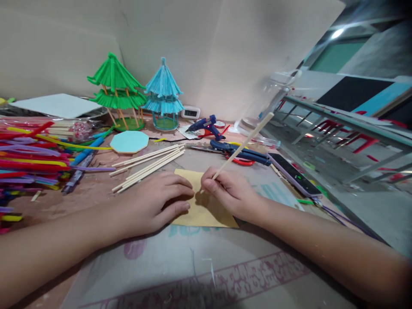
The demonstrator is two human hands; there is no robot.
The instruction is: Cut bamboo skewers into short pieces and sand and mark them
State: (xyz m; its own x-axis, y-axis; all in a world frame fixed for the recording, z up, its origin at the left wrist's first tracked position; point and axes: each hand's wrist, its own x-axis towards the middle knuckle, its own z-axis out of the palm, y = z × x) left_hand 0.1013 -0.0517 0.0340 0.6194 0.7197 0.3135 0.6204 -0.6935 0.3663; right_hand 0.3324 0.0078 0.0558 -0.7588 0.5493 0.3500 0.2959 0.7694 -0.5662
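Observation:
A tan square sheet (206,214), which looks like sandpaper, lies on a printed cardboard sheet in front of me. My left hand (167,199) rests with its fingers stretched over the sheet's left side, holding nothing. Above its right half, my right hand (230,191) is closed round a thin wooden stick (246,143). The stick slants up to the right, and its lower end is at the sheet; whether it touches I cannot tell. Several loose wooden sticks (151,165) lie beyond my left hand, beside a pale blue octagonal board (129,141).
Behind stand a green pagoda model (117,94) and a blue one (164,96). A glue gun (207,125), blue-handled pliers (240,150) and a phone (294,174) lie to the right. Colourful pipe cleaners (32,159) are heaped left. A clear jar (267,103) stands at the table's right edge.

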